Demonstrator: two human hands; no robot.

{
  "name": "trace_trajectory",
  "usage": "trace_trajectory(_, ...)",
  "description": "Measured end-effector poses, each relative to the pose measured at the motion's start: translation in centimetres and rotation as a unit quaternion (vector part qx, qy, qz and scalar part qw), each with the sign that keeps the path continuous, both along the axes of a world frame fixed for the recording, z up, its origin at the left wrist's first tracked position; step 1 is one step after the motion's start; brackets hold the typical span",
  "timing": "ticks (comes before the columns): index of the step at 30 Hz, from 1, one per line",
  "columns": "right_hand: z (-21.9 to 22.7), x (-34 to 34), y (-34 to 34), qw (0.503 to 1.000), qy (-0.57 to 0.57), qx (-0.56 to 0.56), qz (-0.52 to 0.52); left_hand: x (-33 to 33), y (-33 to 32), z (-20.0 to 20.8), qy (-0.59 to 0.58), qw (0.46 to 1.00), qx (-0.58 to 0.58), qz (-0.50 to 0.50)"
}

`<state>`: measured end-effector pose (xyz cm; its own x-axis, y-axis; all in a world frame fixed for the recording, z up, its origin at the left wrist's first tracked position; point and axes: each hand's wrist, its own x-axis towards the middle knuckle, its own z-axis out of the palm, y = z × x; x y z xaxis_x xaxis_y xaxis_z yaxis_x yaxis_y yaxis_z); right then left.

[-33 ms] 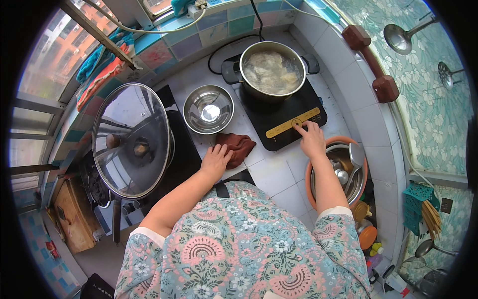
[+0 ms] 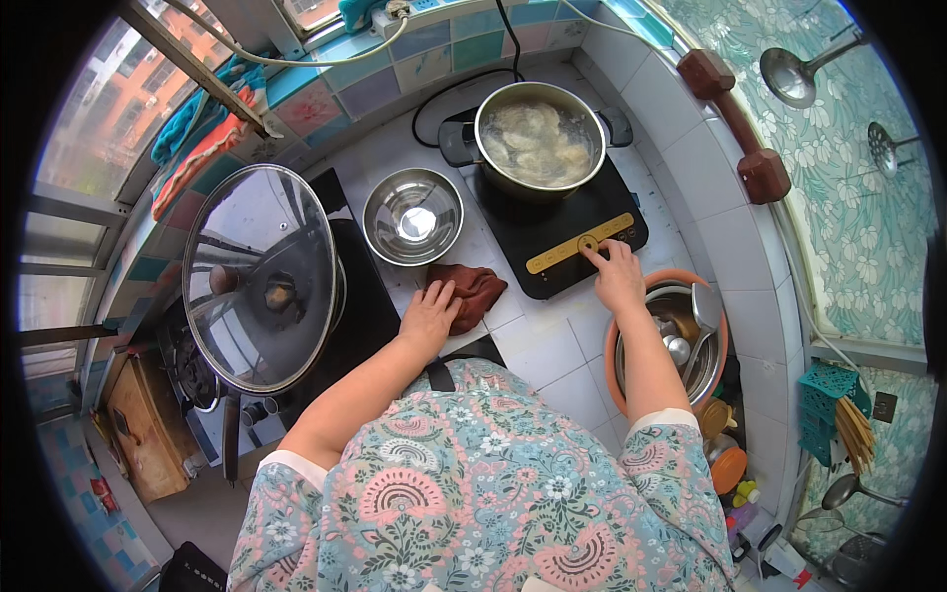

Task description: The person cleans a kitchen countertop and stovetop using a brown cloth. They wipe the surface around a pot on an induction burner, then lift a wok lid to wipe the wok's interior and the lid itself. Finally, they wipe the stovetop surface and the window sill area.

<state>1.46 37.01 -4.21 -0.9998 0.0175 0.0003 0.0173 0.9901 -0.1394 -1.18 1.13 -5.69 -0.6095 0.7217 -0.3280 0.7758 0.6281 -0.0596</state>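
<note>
My left hand (image 2: 429,314) rests with its fingers laid out on a crumpled brown cloth (image 2: 480,293) on the white tiled counter. The index fingertip of my right hand (image 2: 619,274) touches the round button on the gold control strip of a black induction cooker (image 2: 545,281); nothing is held in that hand. On the cooker stands a steel pot (image 2: 538,193) with two black handles. Pale lumps of food (image 2: 538,143) lie in cloudy liquid inside it. An empty steel bowl (image 2: 412,247) sits beyond my left hand, left of the cooker.
At left a wok with a large glass lid (image 2: 261,326) stands on a dark stove, its long handle toward me. Beside my right forearm is an orange-rimmed basin (image 2: 614,370) with steel ware. Ladles (image 2: 789,77) hang on the right wall. A black cord (image 2: 429,103) runs behind the pot.
The pale food in the pot has shifted slightly in the liquid. Both hands are in practically the same place.
</note>
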Motion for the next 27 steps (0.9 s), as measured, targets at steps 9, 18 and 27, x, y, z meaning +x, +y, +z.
trace_trajectory(9,0.2,0.0,-0.3,0.999,-0.020,0.006,-0.027,-0.6,0.8,-1.2,-0.076,0.996,-0.004,0.043)
trace_trajectory(18,0.3,-0.1,-0.3,1.000,0.003,0.005,-0.014,-0.8,0.9,-1.2,-0.073,0.996,-0.019,0.037)
trace_trajectory(27,0.2,0.0,-0.1,1.000,0.003,0.000,-0.015,-0.7,1.2,-0.3,-0.101,0.993,-0.038,0.051)
